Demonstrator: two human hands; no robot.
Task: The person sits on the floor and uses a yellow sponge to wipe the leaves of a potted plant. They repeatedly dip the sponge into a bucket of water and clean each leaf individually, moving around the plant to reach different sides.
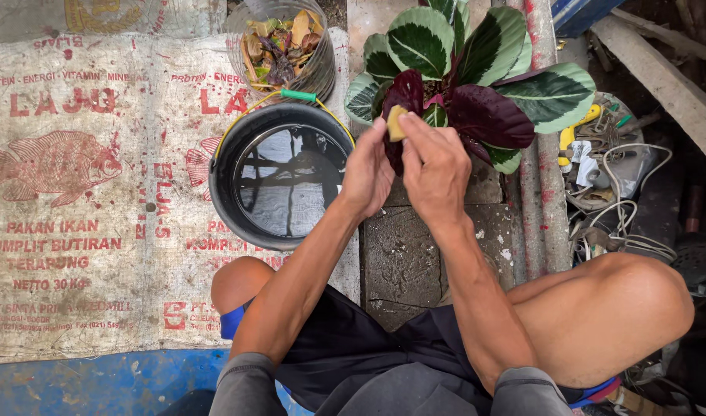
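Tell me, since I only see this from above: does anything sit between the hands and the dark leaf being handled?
Nothing visible does. Right hand presses a yellowish sponge piece against the dark purple leaf; left hand is beside it.

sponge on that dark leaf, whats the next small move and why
Probably draw the yellow sponge along the dark purple leaf toward its tip. The right hand pinches the sponge against that leaf while the left hand steadies it from beside, and the black bucket of water sits close for rinsing.
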